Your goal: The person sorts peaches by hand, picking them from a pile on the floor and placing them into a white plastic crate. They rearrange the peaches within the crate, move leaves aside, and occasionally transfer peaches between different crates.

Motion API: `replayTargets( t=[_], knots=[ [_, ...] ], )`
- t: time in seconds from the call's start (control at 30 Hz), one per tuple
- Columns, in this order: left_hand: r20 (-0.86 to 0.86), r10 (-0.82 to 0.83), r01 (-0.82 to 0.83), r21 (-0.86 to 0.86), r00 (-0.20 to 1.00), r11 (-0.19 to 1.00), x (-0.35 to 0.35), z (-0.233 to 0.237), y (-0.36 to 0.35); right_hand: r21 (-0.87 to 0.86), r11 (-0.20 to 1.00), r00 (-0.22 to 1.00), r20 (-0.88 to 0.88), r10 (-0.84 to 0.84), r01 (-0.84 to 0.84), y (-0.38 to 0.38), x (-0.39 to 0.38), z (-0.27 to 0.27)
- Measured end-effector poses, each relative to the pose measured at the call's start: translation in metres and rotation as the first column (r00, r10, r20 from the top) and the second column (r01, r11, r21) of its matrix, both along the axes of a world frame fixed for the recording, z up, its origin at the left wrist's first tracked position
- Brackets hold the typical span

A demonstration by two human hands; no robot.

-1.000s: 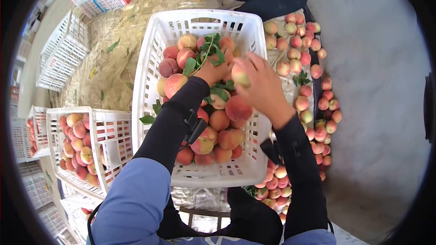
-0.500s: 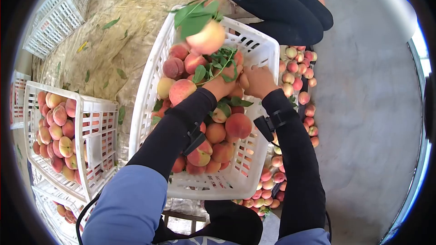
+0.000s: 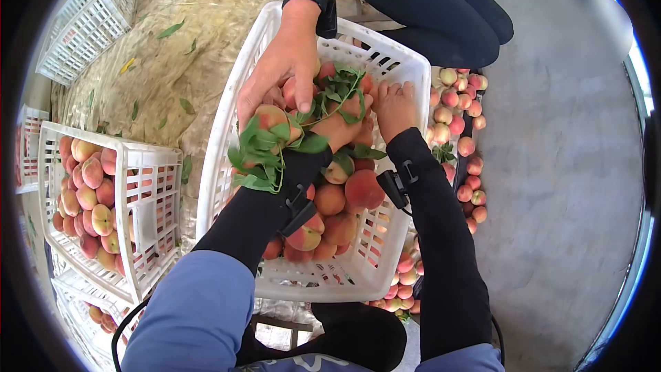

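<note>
A white slatted crate (image 3: 396, 234) stands in front of me, part filled with red and yellow peaches (image 3: 364, 189). Inside it, my left hand (image 3: 337, 129) is closed, partly covered by a leafy twig (image 3: 342, 93); what its fingers hold is hidden. Close beside it, my right hand (image 3: 397, 107) has curled fingers near the crate's right wall, and their grasp cannot be made out. Another person's hand (image 3: 286, 72) reaches in from the top, over a peach with green leaves (image 3: 270, 118) by my left forearm.
A second crate of peaches (image 3: 148, 200) stands at the left, with more crates behind and below it. Loose peaches (image 3: 451, 98) lie in a strip along the right side. The other person's bent leg (image 3: 441, 24) is at the top, beside grey floor (image 3: 551, 165).
The other person's hand has lowered the leafy peach from above into the crate's left side. My right hand has shifted slightly up; my left hand stays among the leaves.
</note>
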State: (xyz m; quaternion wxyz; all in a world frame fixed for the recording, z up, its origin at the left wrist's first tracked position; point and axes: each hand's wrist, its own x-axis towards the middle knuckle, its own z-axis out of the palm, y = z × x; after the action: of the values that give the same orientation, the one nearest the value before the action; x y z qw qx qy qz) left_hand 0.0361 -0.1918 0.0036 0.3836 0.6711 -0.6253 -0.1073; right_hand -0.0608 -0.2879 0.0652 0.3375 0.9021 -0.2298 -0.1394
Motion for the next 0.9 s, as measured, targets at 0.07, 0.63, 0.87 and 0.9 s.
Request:
replayTargets(
  t=[0.07, 0.63, 0.87, 0.9],
  knots=[
    [0.01, 0.068, -0.066, -0.146, 0.998, 0.987, -0.001, -0.009, 0.0, -0.026, 0.999, 0.984, -0.169, -0.047, 0.043, 0.001, 0.005, -0.007],
    [-0.185, 0.157, -0.152, 0.04, 0.97, 0.988, -0.007, 0.007, 0.005, -0.058, 0.998, 0.933, -0.358, -0.042, 0.022, -0.007, 0.011, -0.037],
    [-0.296, 0.046, -0.072, -0.076, 0.954, 0.995, -0.004, 0.005, 0.004, 0.074, 0.997, 0.995, 0.101, -0.019, 0.012, -0.047, 0.011, -0.046],
    [-0.232, 0.054, -0.065, -0.044, 0.971, 0.997, -0.002, 0.005, 0.007, 0.299, 0.953, 0.976, 0.188, -0.114, 0.054, -0.053, 0.012, -0.043]
  ],
)
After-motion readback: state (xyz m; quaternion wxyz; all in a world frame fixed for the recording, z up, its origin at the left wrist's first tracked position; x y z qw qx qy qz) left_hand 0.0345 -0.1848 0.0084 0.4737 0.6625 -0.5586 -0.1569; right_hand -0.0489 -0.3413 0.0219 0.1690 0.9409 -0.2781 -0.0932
